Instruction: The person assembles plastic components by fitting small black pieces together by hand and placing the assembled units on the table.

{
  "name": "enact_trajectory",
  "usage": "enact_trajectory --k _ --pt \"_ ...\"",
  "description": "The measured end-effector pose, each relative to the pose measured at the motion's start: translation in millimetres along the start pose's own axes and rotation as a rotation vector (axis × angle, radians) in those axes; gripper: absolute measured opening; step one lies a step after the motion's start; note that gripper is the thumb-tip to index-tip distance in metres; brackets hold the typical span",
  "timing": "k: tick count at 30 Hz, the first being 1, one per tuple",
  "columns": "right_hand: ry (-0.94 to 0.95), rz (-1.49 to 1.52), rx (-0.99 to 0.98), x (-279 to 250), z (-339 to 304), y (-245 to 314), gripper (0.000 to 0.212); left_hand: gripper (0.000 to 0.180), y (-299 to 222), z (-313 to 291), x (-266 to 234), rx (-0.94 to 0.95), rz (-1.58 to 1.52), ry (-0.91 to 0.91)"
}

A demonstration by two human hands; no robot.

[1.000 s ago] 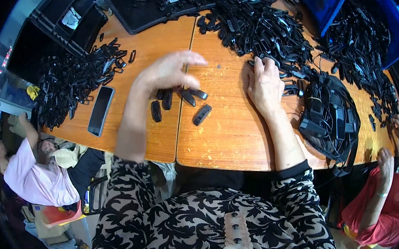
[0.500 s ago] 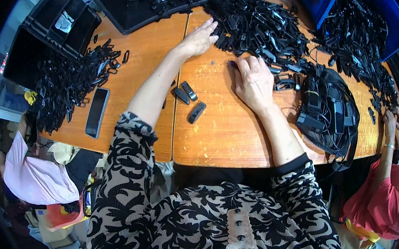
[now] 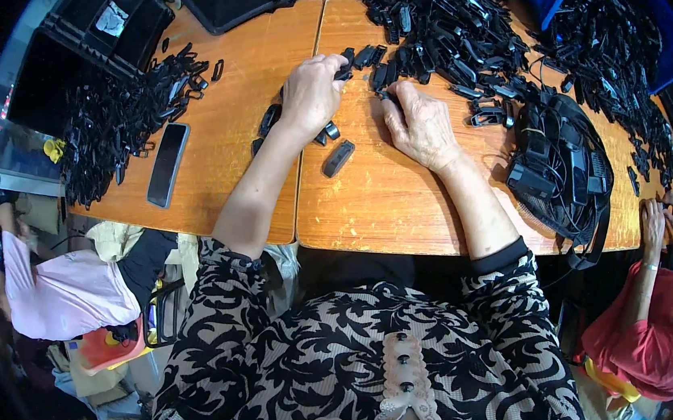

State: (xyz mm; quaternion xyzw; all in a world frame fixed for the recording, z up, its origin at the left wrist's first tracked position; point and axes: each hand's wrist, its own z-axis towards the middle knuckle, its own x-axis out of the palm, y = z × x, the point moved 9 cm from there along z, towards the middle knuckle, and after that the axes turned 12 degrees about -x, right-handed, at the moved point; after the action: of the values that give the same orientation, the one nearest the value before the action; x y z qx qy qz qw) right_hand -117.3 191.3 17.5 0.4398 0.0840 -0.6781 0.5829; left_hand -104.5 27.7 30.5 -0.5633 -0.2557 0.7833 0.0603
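Note:
My left hand (image 3: 312, 94) is over the table seam, its fingers curled round a small black plastic part (image 3: 346, 63) at the near edge of a heap. My right hand (image 3: 422, 125) is closed, thumb and fingers pinching another dark part (image 3: 388, 95), mostly hidden by the fingers. Between the hands and me lies a loose black oblong part (image 3: 339, 158). A second one (image 3: 329, 131) shows partly beside my left wrist, and a few more (image 3: 268, 120) lie left of it, half covered by my forearm.
The big heap of black parts (image 3: 458, 39) spreads across the far side. A smaller heap (image 3: 119, 116) and a phone (image 3: 166, 165) lie left. A black strapped device with cables (image 3: 559, 175) sits right. Black bins (image 3: 98, 33) stand far left. People (image 3: 655, 313) work at both sides.
My left hand has drawn back from the heap toward me, its outstretched fingers now curled on a part. Several parts now lie nearer at the heap's edge. My right hand stays pinched, shifted slightly.

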Motion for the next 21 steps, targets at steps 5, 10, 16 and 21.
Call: enact_trajectory --k 5,10,16,21 --pt "0.014 0.164 0.139 3 -1 -11 0.017 0.035 18 -4 9 -0.213 -0.38 0.233" --pt "-0.057 0.491 0.308 8 -5 -26 0.022 0.038 2 -8 4 0.078 -0.563 0.234" --pt "-0.092 0.66 0.327 14 -5 -22 0.021 0.045 -16 -18 7 0.108 -0.464 0.426" --pt "0.026 0.746 0.398 27 -7 -17 0.02 0.038 -16 -18 7 0.107 -0.544 0.345"
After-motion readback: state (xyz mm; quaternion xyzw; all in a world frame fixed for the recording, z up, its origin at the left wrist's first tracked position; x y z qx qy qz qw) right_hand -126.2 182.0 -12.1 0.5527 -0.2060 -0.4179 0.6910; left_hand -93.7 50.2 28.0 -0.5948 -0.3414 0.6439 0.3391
